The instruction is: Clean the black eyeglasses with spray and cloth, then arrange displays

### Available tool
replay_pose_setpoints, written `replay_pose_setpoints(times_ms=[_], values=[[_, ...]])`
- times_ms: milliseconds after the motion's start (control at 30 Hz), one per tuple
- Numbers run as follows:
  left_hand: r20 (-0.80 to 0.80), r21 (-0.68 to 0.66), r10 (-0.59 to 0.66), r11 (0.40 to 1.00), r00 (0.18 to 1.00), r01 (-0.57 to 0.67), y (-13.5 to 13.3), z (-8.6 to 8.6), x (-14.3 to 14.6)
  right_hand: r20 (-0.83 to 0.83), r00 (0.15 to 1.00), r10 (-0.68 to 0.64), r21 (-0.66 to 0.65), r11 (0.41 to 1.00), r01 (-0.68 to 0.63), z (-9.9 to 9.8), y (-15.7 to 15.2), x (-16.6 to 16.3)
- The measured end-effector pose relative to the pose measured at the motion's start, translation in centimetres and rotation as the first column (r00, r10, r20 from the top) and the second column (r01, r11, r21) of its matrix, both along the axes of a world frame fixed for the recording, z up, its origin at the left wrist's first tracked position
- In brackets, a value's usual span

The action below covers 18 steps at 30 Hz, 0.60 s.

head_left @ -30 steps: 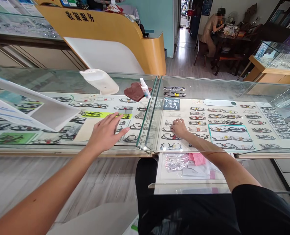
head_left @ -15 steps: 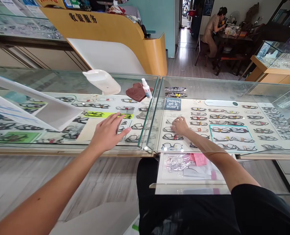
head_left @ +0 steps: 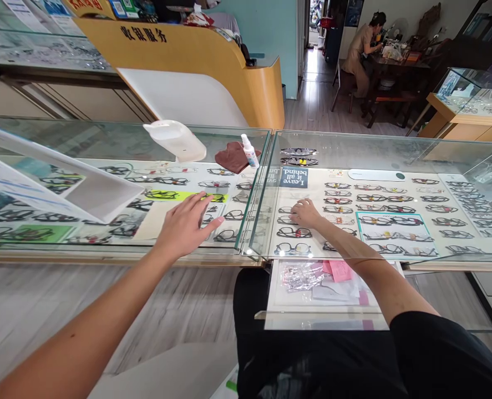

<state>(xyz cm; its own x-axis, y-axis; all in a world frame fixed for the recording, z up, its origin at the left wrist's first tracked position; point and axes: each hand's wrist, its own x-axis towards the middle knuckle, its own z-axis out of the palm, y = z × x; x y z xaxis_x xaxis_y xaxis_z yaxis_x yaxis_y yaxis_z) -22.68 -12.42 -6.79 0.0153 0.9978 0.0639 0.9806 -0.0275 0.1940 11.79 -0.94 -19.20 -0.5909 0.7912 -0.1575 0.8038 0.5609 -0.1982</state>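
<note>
Near right, an open drawer [head_left: 292, 306]; beyond it, the right hand [head_left: 306, 214], fingers curled at rows of eyeglasses [head_left: 294, 233] in the right glass showcase [head_left: 354, 151], grasp indeterminable; leftward, the left hand [head_left: 186, 226], spread, released, over further frames; farther, a spray bottle [head_left: 250, 152] against a brown cloth [head_left: 229, 158]

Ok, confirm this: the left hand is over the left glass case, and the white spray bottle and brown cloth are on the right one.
No, the head view shows the white spray bottle and brown cloth on the left glass case instead. The left hand is over it, as you say.
</note>
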Motion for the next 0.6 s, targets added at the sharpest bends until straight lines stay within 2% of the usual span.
replay_pose_setpoints(times_ms=[200,267,367,433,467,533,567,600], values=[[0.024,-0.008,0.001,1.000,1.000,-0.001,0.0,0.3,0.2,-0.003,1.000,0.014,0.016,1.000,-0.014,1.8,-1.7,-0.5],[0.028,-0.004,0.003,1.000,1.000,-0.003,0.0,0.3,0.2,-0.046,0.996,0.070,0.002,0.998,-0.070,2.4,-4.0,-0.7],[0.024,-0.004,-0.001,1.000,1.000,0.001,0.0,0.2,0.2,-0.226,0.960,0.164,-0.136,0.971,-0.198,3.9,-10.0,-0.9],[0.016,-0.005,-0.003,1.000,1.000,0.003,-0.1,0.2,0.2,-0.308,0.932,0.190,-0.254,0.928,-0.273,6.0,-14.9,-0.8],[0.010,-0.005,-0.004,1.000,1.000,0.004,-0.1,0.2,0.2,-0.326,0.914,0.242,-0.313,0.885,-0.346,7.4,-17.1,-0.6],[-0.006,-0.008,-0.003,1.000,1.000,0.003,-0.2,0.2,0.3,-0.358,0.860,0.364,-0.439,0.747,-0.499,11.0,-20.2,-0.2],[-0.015,-0.012,-0.003,1.000,1.000,0.003,-0.2,0.2,0.3,-0.364,0.833,0.416,-0.427,0.720,-0.546,13.0,-20.7,0.1],[-0.023,-0.018,-0.004,1.000,1.000,0.004,-0.2,0.3,0.3,-0.356,0.824,0.442,-0.377,0.738,-0.559,15.0,-20.3,0.3]])
